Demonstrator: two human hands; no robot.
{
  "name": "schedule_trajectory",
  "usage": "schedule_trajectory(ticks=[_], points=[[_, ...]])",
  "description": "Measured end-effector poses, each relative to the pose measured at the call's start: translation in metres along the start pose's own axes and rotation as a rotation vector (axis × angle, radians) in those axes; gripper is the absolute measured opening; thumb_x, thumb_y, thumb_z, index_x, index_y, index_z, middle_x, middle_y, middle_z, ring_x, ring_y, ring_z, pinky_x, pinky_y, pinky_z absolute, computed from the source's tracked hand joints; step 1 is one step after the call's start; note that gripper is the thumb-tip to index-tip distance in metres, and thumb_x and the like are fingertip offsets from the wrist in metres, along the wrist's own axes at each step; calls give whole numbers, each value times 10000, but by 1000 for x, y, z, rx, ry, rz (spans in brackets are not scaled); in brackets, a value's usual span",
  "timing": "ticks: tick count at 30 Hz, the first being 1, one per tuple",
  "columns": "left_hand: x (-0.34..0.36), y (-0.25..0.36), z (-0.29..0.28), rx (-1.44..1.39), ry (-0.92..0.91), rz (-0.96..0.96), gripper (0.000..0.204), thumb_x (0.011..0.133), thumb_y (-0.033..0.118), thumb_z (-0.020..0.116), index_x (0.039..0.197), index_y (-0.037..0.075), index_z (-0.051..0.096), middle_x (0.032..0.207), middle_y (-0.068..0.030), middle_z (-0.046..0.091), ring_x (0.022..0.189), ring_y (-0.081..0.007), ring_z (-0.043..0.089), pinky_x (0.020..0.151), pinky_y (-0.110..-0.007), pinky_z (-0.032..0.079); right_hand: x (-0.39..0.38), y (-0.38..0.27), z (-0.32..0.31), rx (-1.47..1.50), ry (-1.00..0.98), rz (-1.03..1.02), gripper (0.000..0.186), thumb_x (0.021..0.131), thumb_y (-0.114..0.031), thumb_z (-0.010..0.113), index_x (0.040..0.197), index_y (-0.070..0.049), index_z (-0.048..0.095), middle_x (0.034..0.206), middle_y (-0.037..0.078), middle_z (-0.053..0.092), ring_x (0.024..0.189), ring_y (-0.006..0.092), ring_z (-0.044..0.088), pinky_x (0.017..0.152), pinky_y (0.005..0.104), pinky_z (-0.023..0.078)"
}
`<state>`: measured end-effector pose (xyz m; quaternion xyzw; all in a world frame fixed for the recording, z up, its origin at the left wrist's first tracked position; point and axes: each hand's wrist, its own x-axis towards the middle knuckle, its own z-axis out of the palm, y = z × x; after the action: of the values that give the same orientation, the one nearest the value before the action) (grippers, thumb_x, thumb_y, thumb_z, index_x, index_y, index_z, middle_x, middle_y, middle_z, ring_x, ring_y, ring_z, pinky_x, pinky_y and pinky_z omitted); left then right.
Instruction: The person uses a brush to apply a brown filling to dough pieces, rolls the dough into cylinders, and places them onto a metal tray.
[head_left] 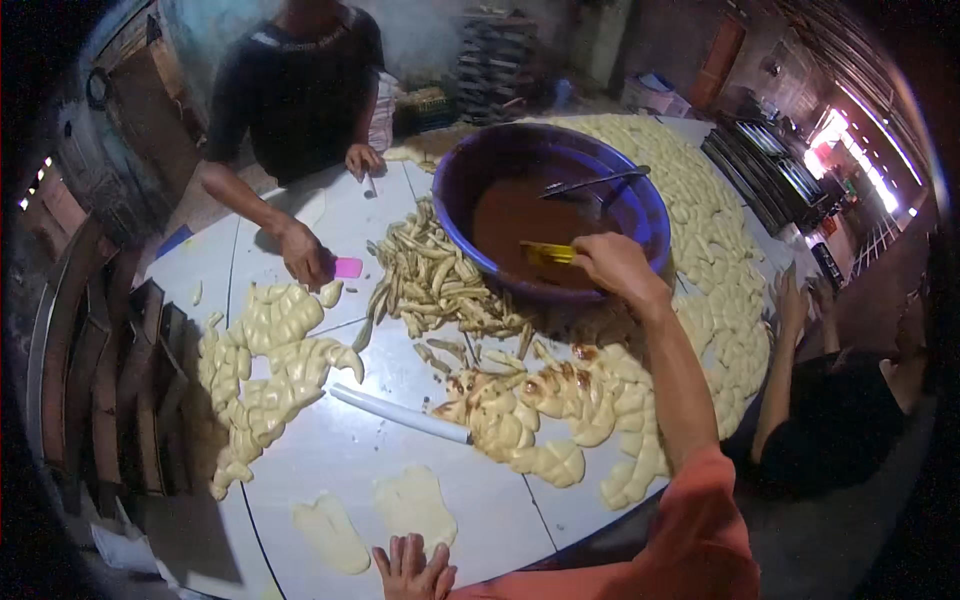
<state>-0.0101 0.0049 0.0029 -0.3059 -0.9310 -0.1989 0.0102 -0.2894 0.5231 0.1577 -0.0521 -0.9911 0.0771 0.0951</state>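
Observation:
My right hand reaches over a large purple-blue basin of brown filling, its fingers closed on a yellow scraper. The scraper's flat end is at the brown mass. A dark long-handled spoon leans across the basin, its far end resting on the rim. At the lower edge my left hand lies with fingers spread on the white table. Its fingertips touch or nearly touch a flattened dough piece; another flat dough piece lies beside it. A pale rolling pin rests on the tabletop.
Peeled bananas are heaped beside the basin. Dough pieces lie at left, centre and right, some smeared brown. A co-worker's hand holds a pink scraper; another person's hands are at right. Dark trays stand left.

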Motion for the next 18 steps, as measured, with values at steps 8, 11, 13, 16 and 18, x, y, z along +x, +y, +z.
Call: schedule_trajectory(ticks=[8, 11, 13, 16, 18], points=[[-2, 1, -1, 56, -9, -25, 511, 945, 368, 712, 1422, 199, 640, 1621, -209, 389, 1520, -460, 297, 1209, -697, 166, 67, 21, 59, 70, -513, -180, 385, 867, -328, 771, 1083, -9, 756, 961, 194, 759, 891, 356, 743, 757, 489, 575], [-1, 2, -1, 16, 60, -12, 494, 935, 332, 736, 1405, 197, 662, 1592, -203, 434, 1511, -446, 327, 1204, -689, 195, 64, 35, 51, 255, -503, -123, 401, 868, -394, 771, 970, -7, 776, 740, 127, 713, 696, 236, 688, 640, 415, 517], [-1, 1, 2, 17, 79, 3, 498, 931, 326, 743, 1404, 191, 663, 1585, -201, 445, 1510, -443, 330, 1200, -690, 203, 58, 37, 32, 368, -640, 19, 385, 894, -399, 750, 863, -17, 782, 661, 27, 651, 617, 117, 551, 551, 369, 421], [0, 1, 2, 19, 103, 15, 496, 926, 319, 750, 1393, 177, 668, 1566, -200, 468, 1498, -441, 350, 1191, -692, 222, 50, 41, 25, 645, -713, 90, 384, 962, -349, 714, 744, -32, 710, 603, -32, 569, 519, 70, 447, 482, 300, 325], [2, 2, 0, 13, 110, 16, 489, 925, 317, 750, 1384, 168, 672, 1552, -201, 481, 1486, -441, 366, 1186, -693, 233, 46, 35, 7, 641, -764, 180, 389, 966, -350, 713, 729, -41, 704, 585, -37, 556, 503, 64, 429, 475, 293, 310]])
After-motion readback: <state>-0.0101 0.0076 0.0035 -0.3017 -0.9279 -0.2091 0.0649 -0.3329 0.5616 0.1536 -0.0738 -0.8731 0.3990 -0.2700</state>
